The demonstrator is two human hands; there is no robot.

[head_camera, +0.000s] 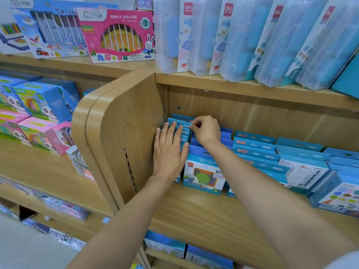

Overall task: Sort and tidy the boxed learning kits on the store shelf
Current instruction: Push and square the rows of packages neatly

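Rows of blue boxed kits stand upright on the middle wooden shelf. The leftmost row is pressed against the shelf's side panel. My left hand lies flat on the tops of that row, fingers spread and pointing to the back. My right hand pinches the top tab of a box near the back of the same row. Just right of my left hand stands a front box with a green and orange picture. Further rows of blue kits fill the shelf to the right.
The curved side panel borders the shelf on the left. On the shelf above stand clear plastic packs and a pink boxed set. Blue and pink boxes fill the neighbouring shelf at left. Lower shelves hold more boxes.
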